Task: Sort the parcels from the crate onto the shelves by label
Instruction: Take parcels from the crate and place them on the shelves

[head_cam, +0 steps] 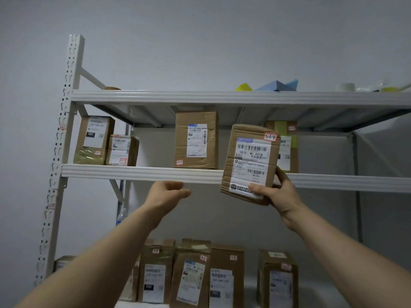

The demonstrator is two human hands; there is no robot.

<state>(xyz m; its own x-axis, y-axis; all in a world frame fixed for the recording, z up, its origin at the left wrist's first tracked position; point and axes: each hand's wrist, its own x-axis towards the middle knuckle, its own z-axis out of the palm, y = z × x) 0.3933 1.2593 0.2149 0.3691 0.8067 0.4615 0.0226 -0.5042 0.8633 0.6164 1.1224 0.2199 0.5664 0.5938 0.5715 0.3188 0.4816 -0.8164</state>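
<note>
My right hand (278, 194) grips the lower right corner of a brown cardboard parcel (249, 161) with a white shipping label and a red-edged tag reading 5-1-4. The parcel is upright in front of the middle shelf's front edge (142, 172), between the parcel tagged 5-1-3 (195, 140) and a parcel with yellow tape (287, 150) behind it. My left hand (166, 196) hovers below that shelf edge with loosely curled fingers and holds nothing. The crate is out of view.
Two smaller parcels (106, 142) stand at the left of the middle shelf. Several labelled parcels (191, 274) line the lower shelf. Blue and yellow items (275, 86) lie on the top shelf. The white perforated upright (66, 121) bounds the rack on the left.
</note>
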